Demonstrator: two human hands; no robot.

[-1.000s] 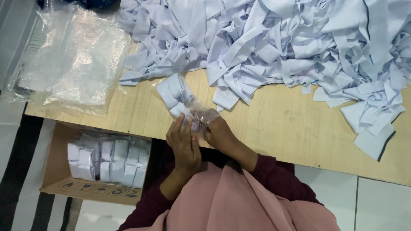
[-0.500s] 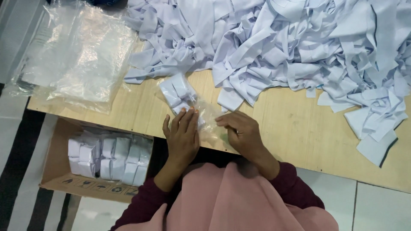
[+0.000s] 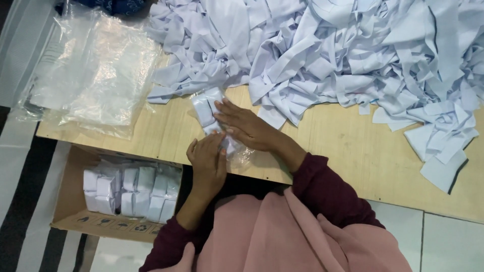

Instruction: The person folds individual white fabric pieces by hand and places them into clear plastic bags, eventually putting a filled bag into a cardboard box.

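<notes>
A small clear plastic bag holding folded white cloth lies on the wooden table near its front edge. My right hand lies flat across the bag, fingers stretched to the left and pressing it down. My left hand rests at the bag's near end, fingers curled on the plastic by the table edge. A large heap of loose white cloth strips covers the far half of the table.
A stack of empty clear plastic bags lies at the table's left end. Below the table on the left, an open cardboard box holds several packed white bundles. White floor tiles show at the right.
My right hand has moved from the near right of the bag up onto it and now lies flat over it. The left hand has slid toward the near end.
</notes>
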